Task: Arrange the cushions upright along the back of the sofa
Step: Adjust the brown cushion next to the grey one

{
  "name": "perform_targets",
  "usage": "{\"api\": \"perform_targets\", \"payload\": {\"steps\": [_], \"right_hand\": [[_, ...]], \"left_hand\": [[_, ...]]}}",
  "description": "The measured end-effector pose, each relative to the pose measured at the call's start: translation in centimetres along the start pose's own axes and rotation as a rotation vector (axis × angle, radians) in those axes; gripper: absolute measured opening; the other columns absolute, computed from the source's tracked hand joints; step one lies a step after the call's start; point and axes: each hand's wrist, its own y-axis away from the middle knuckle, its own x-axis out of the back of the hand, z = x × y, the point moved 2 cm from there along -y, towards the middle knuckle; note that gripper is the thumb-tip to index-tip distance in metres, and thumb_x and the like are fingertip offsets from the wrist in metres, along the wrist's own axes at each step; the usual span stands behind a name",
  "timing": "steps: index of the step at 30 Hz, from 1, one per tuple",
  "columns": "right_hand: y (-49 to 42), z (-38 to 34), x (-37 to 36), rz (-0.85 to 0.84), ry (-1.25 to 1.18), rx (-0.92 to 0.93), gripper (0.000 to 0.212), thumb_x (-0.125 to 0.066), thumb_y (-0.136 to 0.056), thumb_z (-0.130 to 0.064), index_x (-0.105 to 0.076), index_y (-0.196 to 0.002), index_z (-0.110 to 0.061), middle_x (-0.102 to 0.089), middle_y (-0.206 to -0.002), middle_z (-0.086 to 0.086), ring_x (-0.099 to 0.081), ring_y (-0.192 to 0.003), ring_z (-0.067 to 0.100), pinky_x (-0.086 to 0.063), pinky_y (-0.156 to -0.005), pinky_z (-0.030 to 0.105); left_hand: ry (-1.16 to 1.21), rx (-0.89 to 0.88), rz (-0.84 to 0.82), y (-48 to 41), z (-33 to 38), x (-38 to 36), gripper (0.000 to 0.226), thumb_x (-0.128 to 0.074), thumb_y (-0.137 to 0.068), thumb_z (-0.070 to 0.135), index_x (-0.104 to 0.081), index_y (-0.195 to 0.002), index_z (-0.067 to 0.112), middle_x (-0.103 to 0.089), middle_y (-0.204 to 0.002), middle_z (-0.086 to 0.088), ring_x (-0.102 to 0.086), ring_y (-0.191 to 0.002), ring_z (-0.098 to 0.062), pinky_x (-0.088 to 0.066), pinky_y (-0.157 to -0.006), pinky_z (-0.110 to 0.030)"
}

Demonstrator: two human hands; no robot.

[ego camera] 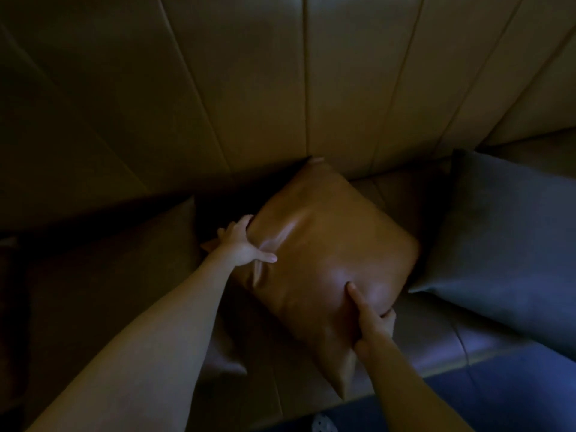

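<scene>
A tan leather cushion (324, 244) lies tilted like a diamond on the sofa seat, its far corner touching the sofa back (265, 82). My left hand (246, 246) grips its left edge, thumb on top and fingers behind. My right hand (371, 322) pinches its lower right edge, thumb pressed into the face. A grey-blue cushion (505, 238) leans at the right, close to the tan one. A dark brown cushion (118, 269) sits at the left under my left forearm.
The room is dim. The brown leather seat (436, 338) runs along the front, and its front edge meets a dark blue floor (514, 394) at lower right. The panelled sofa back fills the upper half.
</scene>
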Motion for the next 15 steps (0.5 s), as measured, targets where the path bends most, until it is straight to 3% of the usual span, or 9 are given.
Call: {"api": "perform_targets", "payload": {"steps": [4, 8, 12, 15], "right_hand": [[-0.2, 2.7, -0.9, 0.022, 0.028, -0.042, 0.121, -0.091, -0.055, -0.033, -0.019, -0.151, -0.031, -0.039, -0.148, 0.016, -0.041, -0.133, 0.041, -0.036, -0.108, 0.063], [-0.3, 3.2, -1.4, 0.042, 0.122, -0.022, 0.127, -0.093, -0.050, -0.035, -0.015, -0.150, -0.031, -0.039, -0.148, 0.017, -0.041, -0.134, 0.042, -0.036, -0.107, 0.064], [-0.4, 2.7, -1.6, 0.055, 0.215, -0.092, 0.125, -0.092, -0.055, -0.036, -0.013, -0.151, -0.026, -0.033, -0.152, 0.019, -0.036, -0.137, 0.046, -0.032, -0.105, 0.071], [0.4, 1.3, -1.3, 0.013, 0.239, -0.127, 0.120, -0.089, -0.057, -0.042, -0.021, -0.151, -0.015, -0.038, -0.149, 0.022, -0.039, -0.135, 0.047, -0.034, -0.104, 0.070]], "left_hand": [[0.011, 0.024, -0.041, -1.0, -2.9, -0.2, 0.117, -0.089, -0.060, 0.032, -0.017, -0.152, 0.032, -0.024, -0.155, -0.006, -0.012, -0.144, -0.034, -0.024, -0.112, -0.058], [0.042, 0.044, -0.075, -0.9, -6.1, -0.7, 0.120, -0.084, -0.060, 0.049, -0.007, -0.152, 0.039, -0.017, -0.158, -0.004, -0.011, -0.145, -0.034, -0.022, -0.113, -0.057], [0.079, 0.060, -0.060, -0.2, -6.5, -1.4, 0.118, -0.080, -0.064, 0.053, 0.000, -0.151, 0.044, 0.008, -0.163, 0.001, 0.009, -0.148, -0.033, -0.011, -0.116, -0.059], [0.090, 0.107, -0.050, 0.9, -5.4, -1.1, 0.112, -0.077, -0.069, 0.052, -0.003, -0.152, 0.043, 0.013, -0.162, 0.001, 0.015, -0.147, -0.034, -0.008, -0.115, -0.060]]}}
